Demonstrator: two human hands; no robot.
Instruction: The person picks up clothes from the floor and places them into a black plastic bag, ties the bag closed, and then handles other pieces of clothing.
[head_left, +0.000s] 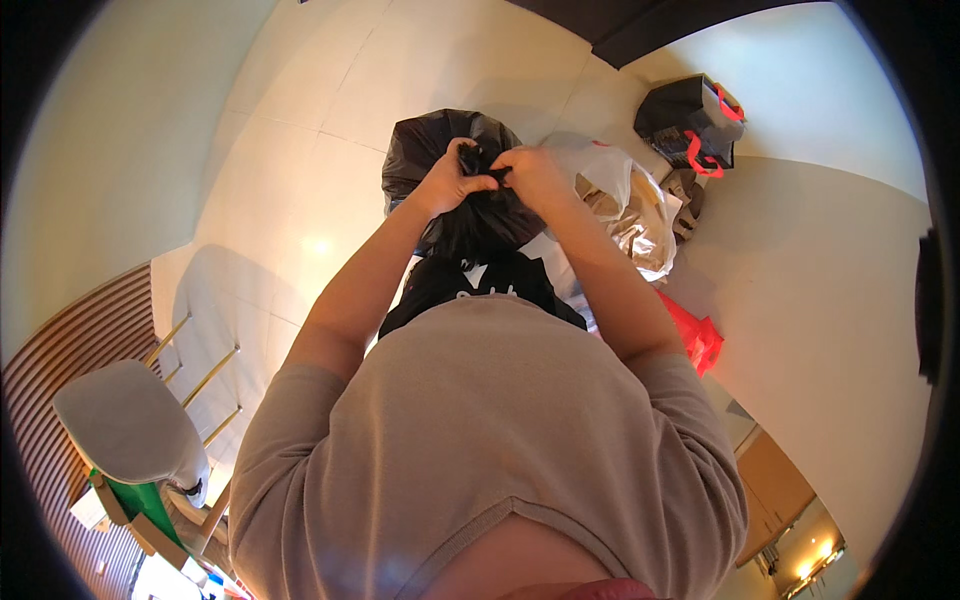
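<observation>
A full black plastic garbage bag (420, 150) stands on the tiled floor in front of me, its top gathered into a bunch. My left hand (450, 180) is closed around the gathered neck, its thumb pointing right. From the other side my right hand (531, 174) pinches a twisted end of the same black plastic. The two hands are close together above the bag. Loose plastic hangs down from the neck toward my body. My fingers partly hide the bunch, so I cannot tell whether it is knotted.
Right of the garbage bag sits a whitish plastic bag (643, 217) with brown paper inside. Beyond it stands a black shopping bag (675, 120) with red handles, against the wall. A red bag (694, 330) lies by my right elbow. A grey chair (127, 420) is at the lower left.
</observation>
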